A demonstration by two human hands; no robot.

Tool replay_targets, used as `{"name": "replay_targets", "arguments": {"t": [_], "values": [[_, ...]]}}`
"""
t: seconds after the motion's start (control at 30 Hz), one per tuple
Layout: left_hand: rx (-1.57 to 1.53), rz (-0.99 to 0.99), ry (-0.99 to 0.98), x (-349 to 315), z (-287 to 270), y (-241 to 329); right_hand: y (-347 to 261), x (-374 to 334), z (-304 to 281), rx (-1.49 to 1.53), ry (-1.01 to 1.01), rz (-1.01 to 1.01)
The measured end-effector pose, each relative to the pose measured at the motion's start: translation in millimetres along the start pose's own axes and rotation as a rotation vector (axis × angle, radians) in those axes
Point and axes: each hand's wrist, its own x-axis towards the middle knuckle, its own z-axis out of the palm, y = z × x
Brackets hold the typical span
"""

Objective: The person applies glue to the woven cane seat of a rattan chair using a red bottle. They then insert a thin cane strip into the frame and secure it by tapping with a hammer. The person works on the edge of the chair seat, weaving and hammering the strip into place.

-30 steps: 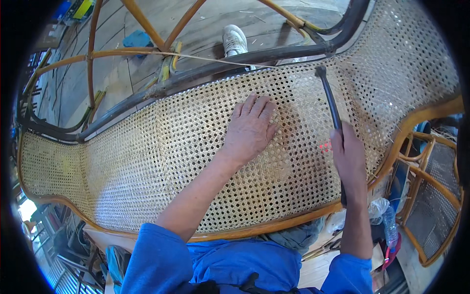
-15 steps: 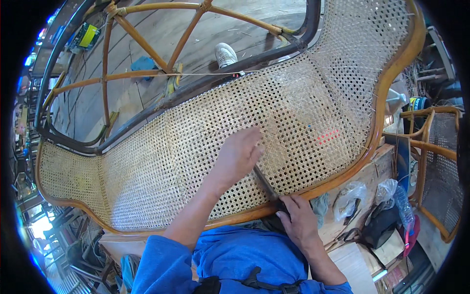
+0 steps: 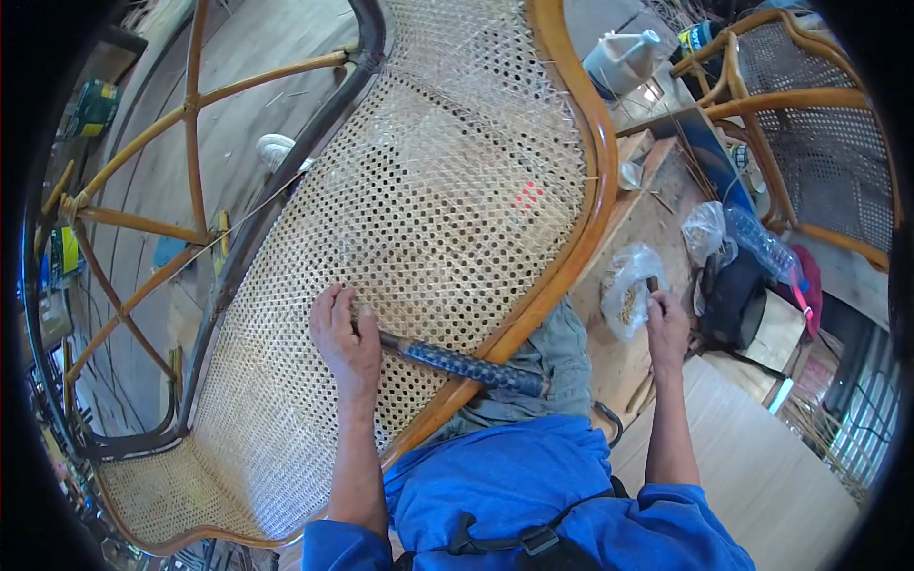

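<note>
A woven cane panel (image 3: pixel 428 219) in a curved rattan frame (image 3: pixel 598 162) lies across my lap. My left hand (image 3: pixel 347 344) rests open on the weave, fingers a little bent and thumb apart. Beside that thumb is the metal end of a hammer-like tool (image 3: pixel 466 365); its black patterned grip crosses the frame's near edge, and my hand partly hides the head. At the right, my right hand (image 3: pixel 667 328) is closed on a short dark rod (image 3: pixel 652 285), held at a clear plastic bag (image 3: pixel 628 293) with small tan bits inside. What kind of rod it is cannot be told.
A dark curved rail (image 3: pixel 286 171) borders the cane on the far side, with rattan struts (image 3: pixel 143 221) beyond it. To the right are a crumpled plastic bag (image 3: pixel 705 228), a plastic bottle (image 3: pixel 762 243), a black bag (image 3: pixel 733 300) and another cane chair (image 3: pixel 814 133). A white jug (image 3: pixel 621 62) stands behind.
The view has swung to the right. My right hand has left the tool's grip and moved out to the plastic bag. My left hand, raised before, now lies on the weave.
</note>
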Motion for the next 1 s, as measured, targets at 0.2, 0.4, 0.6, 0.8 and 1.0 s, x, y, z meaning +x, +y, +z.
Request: {"name": "replay_targets", "arguments": {"t": [0.2, 0.4, 0.6, 0.8, 1.0], "values": [[-0.054, 0.011, -0.137, -2, -19, 2, 41, 3, 38, -0.336, -0.07, -0.062], [0.002, 0.248, -0.382, -23, -55, 19, 44, 5, 35, -0.028, -0.035, -0.024], [-0.066, 0.327, -0.321, -12, -38, 23, 35, 3, 18, 0.524, -0.149, 0.316], [-0.179, 0.371, -0.316, 0, -26, 8, 57, 10, 12, 0.358, -0.085, 0.3], [-0.196, 0.285, -0.321, -11, -34, -2, 71, 12, 16, 0.399, -0.042, 0.279]]}}
